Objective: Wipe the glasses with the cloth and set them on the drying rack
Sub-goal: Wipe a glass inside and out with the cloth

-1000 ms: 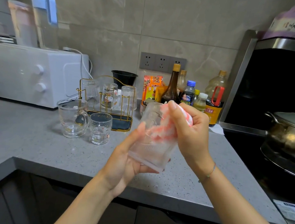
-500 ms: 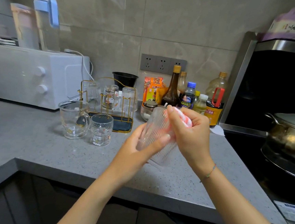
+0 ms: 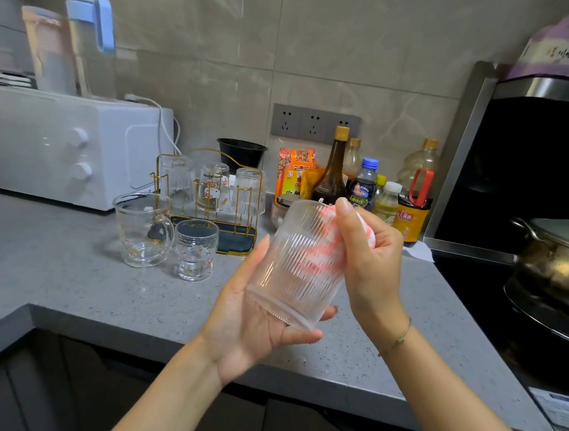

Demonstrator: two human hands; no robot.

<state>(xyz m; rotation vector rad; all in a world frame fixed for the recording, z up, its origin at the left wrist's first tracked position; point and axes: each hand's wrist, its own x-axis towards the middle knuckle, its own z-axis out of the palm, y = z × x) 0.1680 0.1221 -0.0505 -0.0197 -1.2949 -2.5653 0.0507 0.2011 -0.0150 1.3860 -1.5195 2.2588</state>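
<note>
The left hand (image 3: pixel 249 329) holds the ribbed glass (image 3: pixel 301 265) near its bottom, above the worktop (image 3: pixel 63 285), while the right hand (image 3: pixel 372 257) grips the cloth (image 3: pixel 366 229), probably pushed inside; the glass looks slippery and breakable.

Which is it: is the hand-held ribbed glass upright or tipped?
Tipped: the ribbed glass leans, base in the left hand, mouth toward the right hand holding the cloth.
</note>
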